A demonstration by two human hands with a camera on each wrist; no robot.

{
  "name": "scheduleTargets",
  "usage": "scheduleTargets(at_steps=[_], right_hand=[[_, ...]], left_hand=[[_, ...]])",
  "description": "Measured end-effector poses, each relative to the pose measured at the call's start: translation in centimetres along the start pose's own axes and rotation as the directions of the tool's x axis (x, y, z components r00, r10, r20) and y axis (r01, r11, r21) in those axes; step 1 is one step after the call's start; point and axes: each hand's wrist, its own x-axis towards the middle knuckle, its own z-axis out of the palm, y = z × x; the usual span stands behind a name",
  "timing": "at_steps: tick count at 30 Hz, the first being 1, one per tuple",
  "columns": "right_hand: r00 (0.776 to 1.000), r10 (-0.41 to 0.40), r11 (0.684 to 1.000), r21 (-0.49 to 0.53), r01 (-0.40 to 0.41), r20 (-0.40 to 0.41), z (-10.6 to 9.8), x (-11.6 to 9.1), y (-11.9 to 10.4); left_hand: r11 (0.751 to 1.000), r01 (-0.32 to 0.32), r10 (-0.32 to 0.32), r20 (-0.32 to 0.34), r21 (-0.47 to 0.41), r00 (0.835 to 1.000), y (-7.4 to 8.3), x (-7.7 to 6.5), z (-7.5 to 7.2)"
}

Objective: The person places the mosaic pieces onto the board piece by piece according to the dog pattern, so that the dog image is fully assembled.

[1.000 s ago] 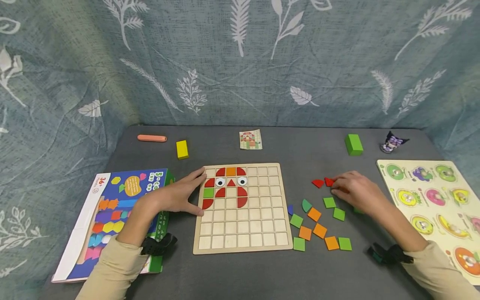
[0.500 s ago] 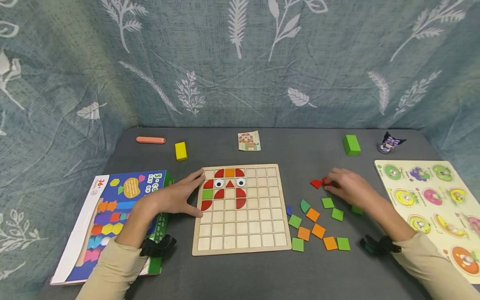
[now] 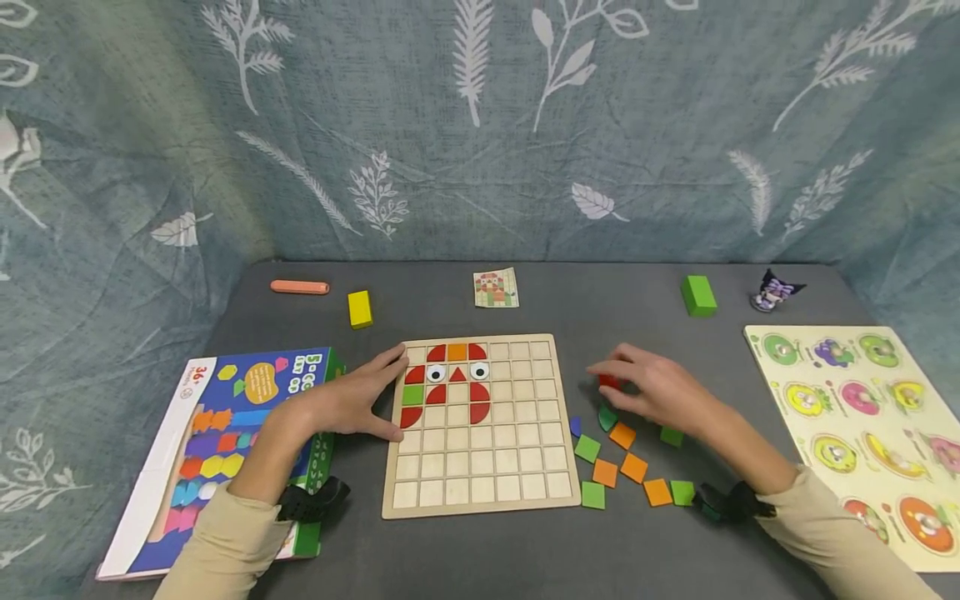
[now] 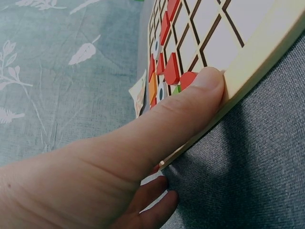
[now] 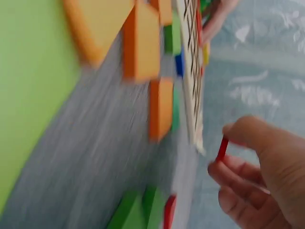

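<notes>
My left hand (image 3: 348, 402) rests along the left edge of a wooden grid board (image 3: 482, 512), fingers near the top corner. In the left wrist view its thumb (image 4: 190, 102) lies on the board's rim. Red curved pieces, a green square (image 3: 413, 395), an orange square (image 3: 457, 352) and two eye pieces (image 3: 435, 372) sit in the upper left cells. Between thumb and finger, my right hand (image 3: 663, 390) pinches a thin red piece (image 5: 222, 149), right of the board and above the table. Another red piece (image 5: 169, 210) lies on the table in the right wrist view.
Loose green and orange squares (image 3: 633, 467) lie right of the board. A pattern card (image 3: 496, 288), yellow block (image 3: 360, 309), green block (image 3: 699, 297) and figurine (image 3: 774, 292) stand at the back. A toy box (image 3: 232, 450) is left, a fruit puzzle board (image 3: 813, 425) right.
My right hand has moved left from the red pieces towards the grid board, carrying one red piece. The left hand has stayed at the board's left edge.
</notes>
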Motion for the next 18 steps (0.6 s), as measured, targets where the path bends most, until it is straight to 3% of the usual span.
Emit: scheduleTargets(at_steps=[7,18], right_hand=[[0.986,-0.159,0.969,0.201,0.147,0.046,0.9,1.8,-2.1],[0.982,-0.183,0.938,0.293,0.185,-0.035,2.0,4.1,-3.6]], left_hand=[[1.000,-0.013,0.013,0.002,-0.002,1.000,0.1,0.3,0.1],[1.000,-0.011,0.011,0.006,0.004,1.000,0.2,0.1,0.0]])
